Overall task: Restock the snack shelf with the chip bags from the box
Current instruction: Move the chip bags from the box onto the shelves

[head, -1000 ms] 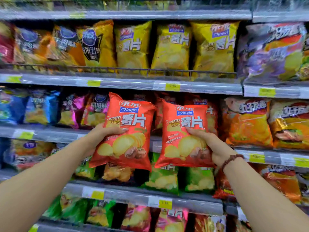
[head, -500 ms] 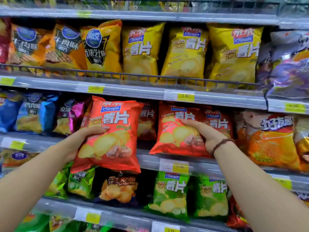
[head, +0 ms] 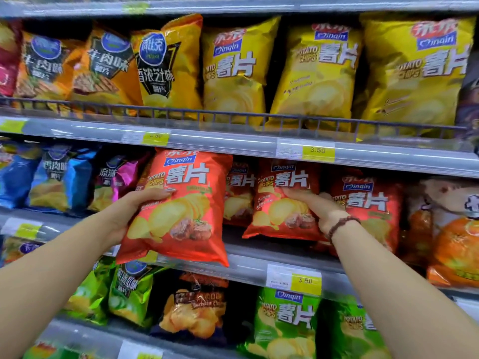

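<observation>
My left hand (head: 134, 211) grips a red Qinqin chip bag (head: 181, 211) by its left edge, held upright in front of the middle shelf (head: 248, 268), its bottom hanging over the shelf's front rail. My right hand (head: 315, 206), with a bead bracelet on the wrist, holds a second red chip bag (head: 281, 203) that leans inside the middle shelf. Behind and beside it stand more red bags (head: 363, 203) of the same kind. The box is not in view.
Yellow chip bags (head: 318, 73) and orange ones (head: 108, 68) fill the upper shelf behind a wire rail (head: 233, 117). Blue and pink bags (head: 59, 177) stand left on the middle shelf, orange bags (head: 451, 229) right. Green bags (head: 285, 322) sit below.
The right hand has pushed its red bag deeper into the middle shelf. The left hand has brought its bag up and closer to the shelf. The view has moved nearer.
</observation>
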Action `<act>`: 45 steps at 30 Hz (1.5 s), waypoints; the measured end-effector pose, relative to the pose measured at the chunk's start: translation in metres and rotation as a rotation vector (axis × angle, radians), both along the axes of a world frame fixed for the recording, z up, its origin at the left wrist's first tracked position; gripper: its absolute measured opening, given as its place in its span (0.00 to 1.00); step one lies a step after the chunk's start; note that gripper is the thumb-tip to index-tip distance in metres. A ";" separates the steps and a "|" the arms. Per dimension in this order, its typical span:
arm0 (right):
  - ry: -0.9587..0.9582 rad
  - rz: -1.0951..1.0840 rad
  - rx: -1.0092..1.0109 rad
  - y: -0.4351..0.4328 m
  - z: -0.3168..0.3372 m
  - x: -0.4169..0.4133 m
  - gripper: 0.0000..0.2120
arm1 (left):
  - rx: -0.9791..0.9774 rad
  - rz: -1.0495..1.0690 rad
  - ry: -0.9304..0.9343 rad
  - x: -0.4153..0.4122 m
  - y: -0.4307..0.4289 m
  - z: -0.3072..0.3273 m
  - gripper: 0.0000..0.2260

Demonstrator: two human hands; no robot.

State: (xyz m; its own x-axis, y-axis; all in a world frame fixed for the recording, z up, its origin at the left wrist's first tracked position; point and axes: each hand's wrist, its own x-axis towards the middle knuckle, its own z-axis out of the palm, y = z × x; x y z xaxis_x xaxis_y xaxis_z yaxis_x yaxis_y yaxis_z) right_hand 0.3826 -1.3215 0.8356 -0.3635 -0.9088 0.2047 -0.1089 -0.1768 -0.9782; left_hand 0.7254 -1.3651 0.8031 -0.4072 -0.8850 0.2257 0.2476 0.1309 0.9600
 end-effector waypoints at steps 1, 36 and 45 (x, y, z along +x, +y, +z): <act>0.030 -0.005 -0.013 0.000 -0.001 -0.001 0.47 | 0.000 -0.027 -0.003 -0.002 -0.002 0.001 0.31; 0.629 -0.188 -0.160 -0.033 -0.036 0.118 0.37 | -0.092 -0.149 -0.047 -0.080 -0.100 0.003 0.41; 0.728 -0.302 0.053 -0.055 -0.029 0.117 0.36 | 0.018 -0.137 -0.127 -0.089 -0.106 -0.006 0.29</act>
State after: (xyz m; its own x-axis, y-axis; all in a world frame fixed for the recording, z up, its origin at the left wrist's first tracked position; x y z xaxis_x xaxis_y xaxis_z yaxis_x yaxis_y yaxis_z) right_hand 0.4998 -1.3767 0.8068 -0.3872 -0.8074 0.4452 -0.7611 0.0074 -0.6486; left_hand 0.6362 -1.4708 0.7966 -0.5483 -0.8229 0.1491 0.1383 0.0866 0.9866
